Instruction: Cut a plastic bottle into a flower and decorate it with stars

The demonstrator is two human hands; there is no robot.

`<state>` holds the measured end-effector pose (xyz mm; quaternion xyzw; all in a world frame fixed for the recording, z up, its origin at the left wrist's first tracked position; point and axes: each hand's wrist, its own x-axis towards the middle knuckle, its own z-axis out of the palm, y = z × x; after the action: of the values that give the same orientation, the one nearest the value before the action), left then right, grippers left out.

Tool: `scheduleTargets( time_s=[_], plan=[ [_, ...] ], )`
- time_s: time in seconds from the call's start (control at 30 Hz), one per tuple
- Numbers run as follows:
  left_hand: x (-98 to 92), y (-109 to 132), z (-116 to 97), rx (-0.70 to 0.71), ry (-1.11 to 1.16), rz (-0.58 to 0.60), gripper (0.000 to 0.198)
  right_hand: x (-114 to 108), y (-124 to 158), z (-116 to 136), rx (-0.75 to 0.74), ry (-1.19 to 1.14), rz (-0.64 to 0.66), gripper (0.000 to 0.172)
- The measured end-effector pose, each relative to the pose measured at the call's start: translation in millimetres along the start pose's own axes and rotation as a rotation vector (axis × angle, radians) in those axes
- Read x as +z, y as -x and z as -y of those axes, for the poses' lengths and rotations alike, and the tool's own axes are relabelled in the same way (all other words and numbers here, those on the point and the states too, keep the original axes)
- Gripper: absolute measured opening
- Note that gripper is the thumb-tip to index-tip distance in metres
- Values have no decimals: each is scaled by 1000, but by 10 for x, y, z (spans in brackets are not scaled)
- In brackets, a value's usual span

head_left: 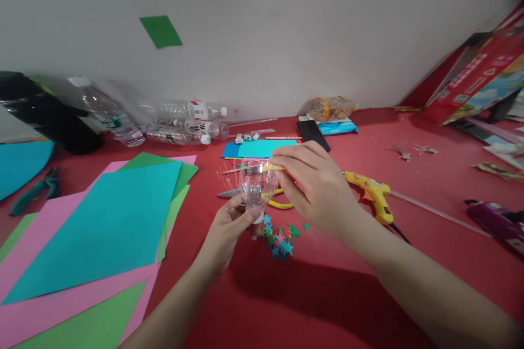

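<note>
A clear plastic bottle top (258, 177), cut into thin strips that fan outward, is held upright in front of me, white cap end down. My left hand (232, 223) is closed around its neck at the cap. From the right, my right hand (315, 182) bends its fingers over the bottle's side and pinches at the strips; its fingertips are partly hidden. Behind the bottle lie scissors with yellow handles (280, 205), partly covered. Small paper stars (279, 239) in blue, green and pink are scattered on the red table just below the hands.
A yellow glue gun (374, 193) and a purple glue gun (497, 223) lie at right. Coloured paper sheets (102, 229) and pliers (36, 191) are at left. Plastic bottles (192, 125) and a black flask (45, 114) line the white partition (262, 38).
</note>
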<state>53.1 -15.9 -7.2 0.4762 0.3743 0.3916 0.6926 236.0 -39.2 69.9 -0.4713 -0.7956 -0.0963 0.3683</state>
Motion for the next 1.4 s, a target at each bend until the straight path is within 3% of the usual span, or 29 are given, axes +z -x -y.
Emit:
scheduleTargets(
  time_s=[0.37, 0.7, 1.0, 1.1, 1.4],
  plan=[
    [15, 1, -44, -57, 84, -3, 27, 73, 14, 1, -72, 99, 50, 34],
    [18, 15, -48, -93, 169, 15, 27, 70, 16, 57, 219, -293, 50, 26],
    [30, 24, -17, -98, 153, 54, 26, 80, 15, 65, 308, -412, -77, 9],
    [31, 24, -19, -94, 159, 57, 24, 89, 27, 34, 244, -328, -105, 12],
    [9, -13, -13, -146, 119, 8, 30, 48, 45, 16, -187, 280, -218, 17]
  ],
)
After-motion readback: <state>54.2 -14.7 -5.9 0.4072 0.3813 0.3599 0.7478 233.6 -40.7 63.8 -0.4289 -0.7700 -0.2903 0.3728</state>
